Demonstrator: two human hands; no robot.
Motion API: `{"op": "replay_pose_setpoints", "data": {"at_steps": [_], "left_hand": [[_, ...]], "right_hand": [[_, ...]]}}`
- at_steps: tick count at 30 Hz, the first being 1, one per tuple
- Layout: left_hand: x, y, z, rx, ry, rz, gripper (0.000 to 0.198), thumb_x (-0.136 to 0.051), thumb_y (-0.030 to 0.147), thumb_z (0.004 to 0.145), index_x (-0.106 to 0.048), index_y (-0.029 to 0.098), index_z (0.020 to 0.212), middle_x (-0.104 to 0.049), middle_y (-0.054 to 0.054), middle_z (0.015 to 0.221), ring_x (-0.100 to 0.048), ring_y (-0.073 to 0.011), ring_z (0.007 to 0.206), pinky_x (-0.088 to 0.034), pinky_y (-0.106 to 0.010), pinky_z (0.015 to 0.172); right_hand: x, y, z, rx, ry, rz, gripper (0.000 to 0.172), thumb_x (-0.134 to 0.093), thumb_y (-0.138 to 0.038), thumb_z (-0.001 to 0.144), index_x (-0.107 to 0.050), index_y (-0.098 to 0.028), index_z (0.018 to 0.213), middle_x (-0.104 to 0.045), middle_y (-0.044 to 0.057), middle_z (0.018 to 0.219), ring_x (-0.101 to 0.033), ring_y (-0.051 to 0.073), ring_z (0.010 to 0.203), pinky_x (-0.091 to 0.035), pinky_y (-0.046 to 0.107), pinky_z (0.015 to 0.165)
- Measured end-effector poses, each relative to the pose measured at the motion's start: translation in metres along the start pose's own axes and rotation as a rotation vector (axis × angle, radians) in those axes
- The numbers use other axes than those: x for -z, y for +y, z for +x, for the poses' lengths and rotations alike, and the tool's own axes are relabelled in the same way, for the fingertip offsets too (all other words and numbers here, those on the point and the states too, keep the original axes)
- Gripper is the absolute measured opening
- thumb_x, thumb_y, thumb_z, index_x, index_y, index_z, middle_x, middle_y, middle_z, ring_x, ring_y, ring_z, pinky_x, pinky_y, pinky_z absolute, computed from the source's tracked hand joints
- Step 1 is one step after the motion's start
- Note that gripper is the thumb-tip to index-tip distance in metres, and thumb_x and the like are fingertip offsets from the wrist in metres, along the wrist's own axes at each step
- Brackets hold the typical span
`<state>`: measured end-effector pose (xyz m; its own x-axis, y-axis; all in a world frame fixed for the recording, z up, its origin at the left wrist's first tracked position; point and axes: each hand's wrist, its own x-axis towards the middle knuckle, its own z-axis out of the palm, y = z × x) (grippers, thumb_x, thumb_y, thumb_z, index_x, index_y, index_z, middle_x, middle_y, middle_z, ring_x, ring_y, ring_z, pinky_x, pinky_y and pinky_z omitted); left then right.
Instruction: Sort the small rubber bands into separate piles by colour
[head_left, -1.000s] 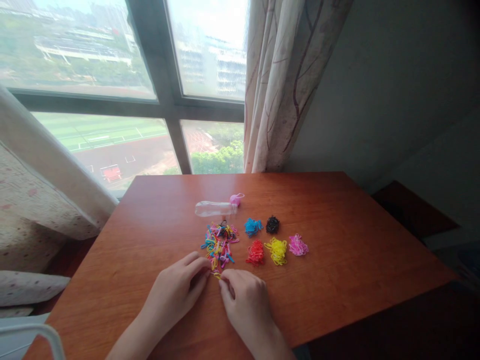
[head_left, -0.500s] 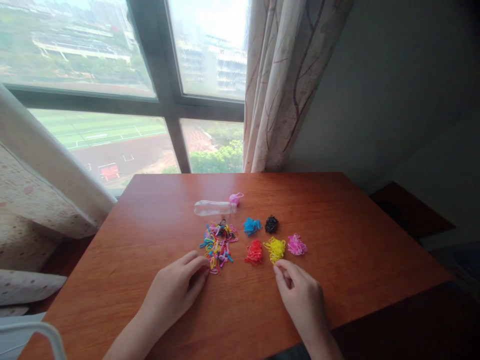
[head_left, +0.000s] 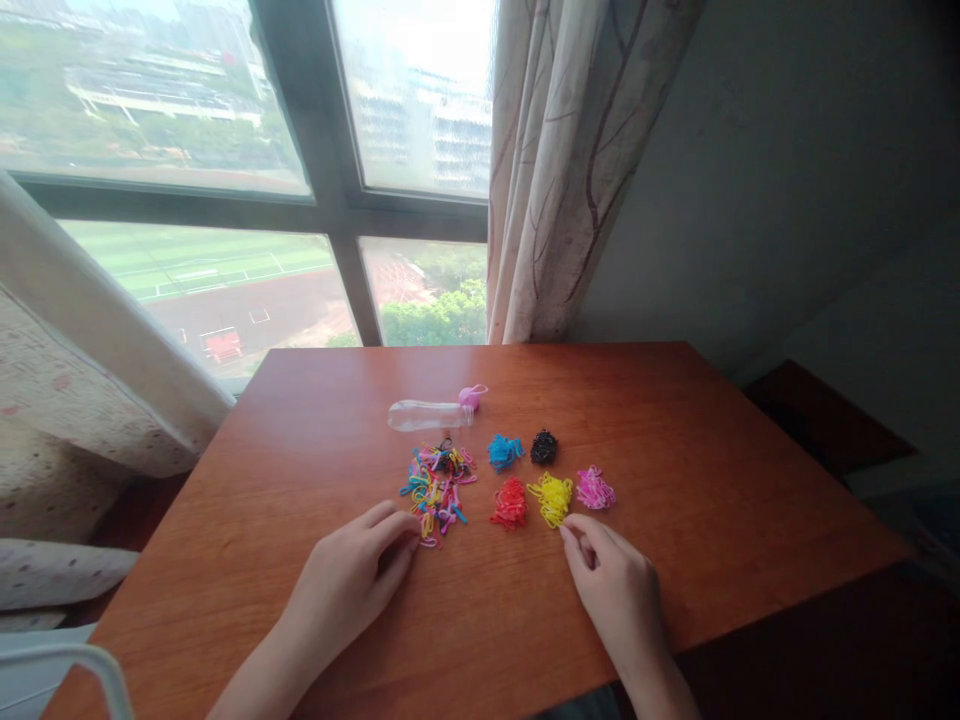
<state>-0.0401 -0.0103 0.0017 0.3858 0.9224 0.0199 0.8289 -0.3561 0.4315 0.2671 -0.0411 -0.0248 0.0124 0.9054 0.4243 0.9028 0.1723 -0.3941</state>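
My left hand (head_left: 364,565) rests on the table at the near left edge of a mixed pile of small coloured plastic loops (head_left: 439,490), shaped like safety-pin stitch markers. Its thumb and fingertips are pinched together by a pink loop; what lies between them is hidden. My right hand (head_left: 615,580) is also closed in a pinch, just below the yellow loops (head_left: 553,498). Anything in that pinch is too small to make out. Around it lie single-colour heaps: red loops (head_left: 510,503), pink loops (head_left: 596,488), blue loops (head_left: 505,452) and black loops (head_left: 544,446).
A clear bottle (head_left: 427,415) lies on its side behind the piles, with a pink cap (head_left: 470,398) at its right end. The brown wooden table (head_left: 300,450) reaches a window with curtains (head_left: 540,200). A white curved rail (head_left: 90,660) shows at lower left.
My right hand has shifted slightly to the right along the lower edge of the yellow heap. My left hand stays by the mixed pile.
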Motion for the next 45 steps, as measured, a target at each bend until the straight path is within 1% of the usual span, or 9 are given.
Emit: {"op": "replay_pose_setpoints", "data": {"at_steps": [6, 11, 15, 22, 26, 30, 35, 41, 45], "left_hand": [[0.001, 0.000, -0.001, -0.013, -0.011, -0.036, 0.023, -0.043, 0.025, 0.094, -0.066, 0.029, 0.098, -0.067, 0.001, 0.094, -0.067, -0.0149, 0.078, -0.046, -0.022, 0.067], [0.001, -0.001, 0.000, -0.013, 0.009, -0.034, 0.022, -0.045, 0.026, 0.094, -0.067, 0.028, 0.095, -0.068, 0.000, 0.093, -0.067, -0.0146, 0.077, -0.047, -0.022, 0.065], [-0.001, -0.003, 0.001, -0.005, 0.019, -0.038, 0.023, -0.045, 0.026, 0.094, -0.068, 0.028, 0.094, -0.068, 0.000, 0.094, -0.067, -0.0146, 0.078, -0.048, -0.021, 0.067], [0.000, -0.006, -0.001, -0.012, 0.027, -0.162, 0.022, -0.047, 0.023, 0.093, -0.069, 0.025, 0.093, -0.069, -0.001, 0.091, -0.066, -0.0134, 0.076, -0.049, -0.020, 0.068], [0.004, -0.003, 0.003, -0.017, 0.059, -0.250, 0.020, -0.049, 0.021, 0.090, -0.068, 0.022, 0.090, -0.066, -0.001, 0.080, -0.059, -0.0116, 0.063, -0.046, -0.020, 0.060], [0.007, 0.011, 0.017, -0.078, 0.061, -0.270, 0.021, -0.048, 0.020, 0.091, -0.069, 0.023, 0.090, -0.065, 0.000, 0.080, -0.053, -0.0100, 0.059, -0.042, -0.019, 0.055], [0.010, 0.034, 0.044, -0.169, 0.025, -0.235, 0.019, -0.048, 0.019, 0.091, -0.067, 0.022, 0.089, -0.065, -0.002, 0.087, -0.058, -0.0109, 0.069, -0.044, -0.019, 0.062], [0.007, 0.049, 0.066, -0.219, 0.029, -0.184, 0.017, -0.050, 0.020, 0.091, -0.066, 0.021, 0.086, -0.066, -0.003, 0.086, -0.061, -0.0135, 0.076, -0.046, -0.021, 0.066], [0.006, 0.068, 0.088, -0.268, -0.032, -0.077, 0.016, -0.051, 0.017, 0.089, -0.067, 0.021, 0.086, -0.066, -0.003, 0.090, -0.061, -0.0134, 0.073, -0.045, -0.022, 0.061]], "right_hand": [[-0.007, -0.025, -0.001, 0.020, -0.032, 0.150, 0.027, -0.045, -0.030, 0.100, -0.066, -0.022, 0.086, -0.065, 0.001, 0.067, -0.061, 0.015, 0.058, -0.041, 0.025, 0.059], [-0.022, -0.056, -0.002, 0.069, -0.108, 0.257, 0.020, -0.048, -0.021, 0.097, -0.064, -0.023, 0.085, -0.063, -0.002, 0.068, -0.060, 0.014, 0.061, -0.037, 0.025, 0.061], [-0.030, -0.075, -0.003, 0.101, -0.179, 0.270, 0.020, -0.048, -0.017, 0.094, -0.061, -0.023, 0.080, -0.062, -0.003, 0.067, -0.058, 0.014, 0.061, -0.033, 0.025, 0.060], [-0.035, -0.079, -0.006, 0.117, -0.254, 0.257, 0.017, -0.051, -0.014, 0.091, -0.059, -0.024, 0.079, -0.064, -0.003, 0.071, -0.060, 0.014, 0.065, -0.034, 0.024, 0.062], [-0.034, -0.078, -0.007, 0.124, -0.268, 0.262, 0.015, -0.052, -0.013, 0.089, -0.060, -0.024, 0.081, -0.066, -0.002, 0.074, -0.061, 0.015, 0.069, -0.035, 0.024, 0.063], [-0.033, -0.080, -0.007, 0.116, -0.291, 0.250, 0.015, -0.053, -0.013, 0.089, -0.059, -0.024, 0.081, -0.065, -0.002, 0.074, -0.061, 0.015, 0.070, -0.035, 0.024, 0.064], [-0.033, -0.080, -0.005, 0.099, -0.271, 0.273, 0.015, -0.052, -0.013, 0.089, -0.058, -0.023, 0.080, -0.065, -0.002, 0.074, -0.061, 0.015, 0.070, -0.034, 0.024, 0.064], [-0.032, -0.079, -0.006, 0.077, -0.261, 0.317, 0.016, -0.051, -0.010, 0.088, -0.058, -0.023, 0.081, -0.065, -0.001, 0.075, -0.061, 0.015, 0.071, -0.035, 0.023, 0.066], [-0.035, -0.078, -0.007, 0.077, -0.252, 0.303, 0.015, -0.052, -0.011, 0.087, -0.057, -0.022, 0.078, -0.064, -0.002, 0.073, -0.060, 0.014, 0.069, -0.034, 0.023, 0.065]]}}
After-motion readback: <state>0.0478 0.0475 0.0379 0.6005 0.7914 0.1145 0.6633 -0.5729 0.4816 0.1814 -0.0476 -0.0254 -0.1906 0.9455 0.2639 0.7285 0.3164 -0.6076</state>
